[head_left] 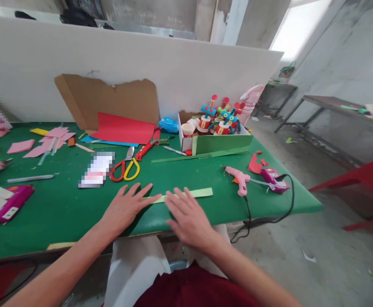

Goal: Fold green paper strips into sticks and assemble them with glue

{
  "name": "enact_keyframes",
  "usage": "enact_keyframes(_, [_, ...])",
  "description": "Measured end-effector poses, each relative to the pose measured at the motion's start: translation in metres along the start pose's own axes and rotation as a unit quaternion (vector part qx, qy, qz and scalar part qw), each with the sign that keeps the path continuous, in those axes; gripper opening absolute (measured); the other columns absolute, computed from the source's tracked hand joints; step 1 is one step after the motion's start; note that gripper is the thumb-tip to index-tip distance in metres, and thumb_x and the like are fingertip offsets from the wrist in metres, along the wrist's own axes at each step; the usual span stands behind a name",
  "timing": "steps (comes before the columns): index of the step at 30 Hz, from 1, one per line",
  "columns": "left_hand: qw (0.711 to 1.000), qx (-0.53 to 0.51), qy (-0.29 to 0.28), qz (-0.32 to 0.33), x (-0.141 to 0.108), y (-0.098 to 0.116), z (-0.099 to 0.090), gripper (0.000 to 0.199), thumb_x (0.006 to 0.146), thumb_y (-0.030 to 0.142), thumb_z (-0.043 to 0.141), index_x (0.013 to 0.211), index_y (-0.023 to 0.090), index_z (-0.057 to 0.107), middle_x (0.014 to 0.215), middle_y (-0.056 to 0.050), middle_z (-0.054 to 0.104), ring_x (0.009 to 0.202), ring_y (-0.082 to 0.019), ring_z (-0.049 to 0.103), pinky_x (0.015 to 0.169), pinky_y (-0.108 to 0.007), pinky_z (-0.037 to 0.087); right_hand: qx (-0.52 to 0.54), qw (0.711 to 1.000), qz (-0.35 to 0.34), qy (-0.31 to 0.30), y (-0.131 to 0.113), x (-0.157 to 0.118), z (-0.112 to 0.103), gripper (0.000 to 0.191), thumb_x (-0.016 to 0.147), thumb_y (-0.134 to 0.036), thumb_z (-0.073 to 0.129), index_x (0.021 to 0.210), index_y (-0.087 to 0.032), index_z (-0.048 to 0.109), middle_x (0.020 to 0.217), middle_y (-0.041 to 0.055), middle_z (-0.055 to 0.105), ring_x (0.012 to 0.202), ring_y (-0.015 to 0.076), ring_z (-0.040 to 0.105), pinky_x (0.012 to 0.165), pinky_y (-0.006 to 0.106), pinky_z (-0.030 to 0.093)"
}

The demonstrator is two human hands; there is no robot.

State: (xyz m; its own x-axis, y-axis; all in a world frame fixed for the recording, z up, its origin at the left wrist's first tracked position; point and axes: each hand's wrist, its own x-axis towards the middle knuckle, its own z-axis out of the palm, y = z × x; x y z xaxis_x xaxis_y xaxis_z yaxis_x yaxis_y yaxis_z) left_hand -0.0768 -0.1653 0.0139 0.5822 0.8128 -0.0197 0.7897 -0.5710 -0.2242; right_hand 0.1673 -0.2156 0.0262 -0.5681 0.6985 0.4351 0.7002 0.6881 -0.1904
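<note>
A light green paper strip [202, 193] lies flat on the green table [77, 213] near its front edge. My left hand [125, 207] rests over the strip's left end with its fingers spread. On the strip's middle lie the fingertips of my right hand [188, 217], which is stretched out palm down. The strip's right end shows beyond my right hand; part of it is hidden under the fingers. Scissors with red and yellow handles [131, 164] lie just behind my left hand, beside a blurred-out phone-like object [98, 169].
A box [221, 145] of paper-cup figures stands at the back, before a white board [186, 72]. A pink glue gun [239, 179] with a black cord lies right. Red paper [125, 128], cardboard [109, 100] and pink slips [52, 138] are behind left; a purple device [9, 207] sits left.
</note>
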Motion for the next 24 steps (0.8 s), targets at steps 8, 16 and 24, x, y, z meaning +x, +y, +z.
enact_keyframes(8, [1.0, -0.014, 0.008, 0.002, -0.001, -0.002, 0.009, 0.073, 0.084, 0.002, 0.035, 0.136, 0.053, 0.034, 0.149, 0.005, 0.039, 0.127, -0.03, 0.045, 0.097, -0.052, 0.034, 0.042, 0.982, 0.052, -0.178, -0.011, 0.006, 0.015, 0.079, 0.09, -0.063, 0.032, 0.144, -0.006, 0.03, 0.151, 0.0146, 0.031, 0.142, 0.0281, 0.023, 0.118, 0.048, 0.013])
enact_keyframes(16, [1.0, -0.02, -0.001, -0.004, -0.001, -0.003, 0.008, 0.077, 0.083, -0.001, 0.03, 0.137, 0.054, 0.032, 0.149, 0.006, 0.038, 0.128, -0.03, 0.045, 0.097, -0.051, 0.033, 0.055, 0.975, 0.049, -0.209, 0.016, -0.007, 0.001, 0.073, 0.092, -0.061, 0.029, 0.147, -0.013, 0.027, 0.153, 0.0089, 0.028, 0.143, 0.0265, 0.02, 0.118, 0.048, 0.01])
enact_keyframes(24, [1.0, -0.024, -0.013, -0.011, -0.001, -0.002, 0.006, 0.077, 0.084, -0.002, 0.03, 0.136, 0.054, 0.032, 0.149, 0.005, 0.038, 0.128, -0.029, 0.045, 0.098, -0.051, 0.033, 0.042, 0.971, 0.042, -0.234, 0.053, -0.023, -0.015, 0.068, 0.093, -0.058, 0.031, 0.148, -0.019, 0.024, 0.154, 0.0064, 0.028, 0.143, 0.024, 0.02, 0.118, 0.046, 0.012])
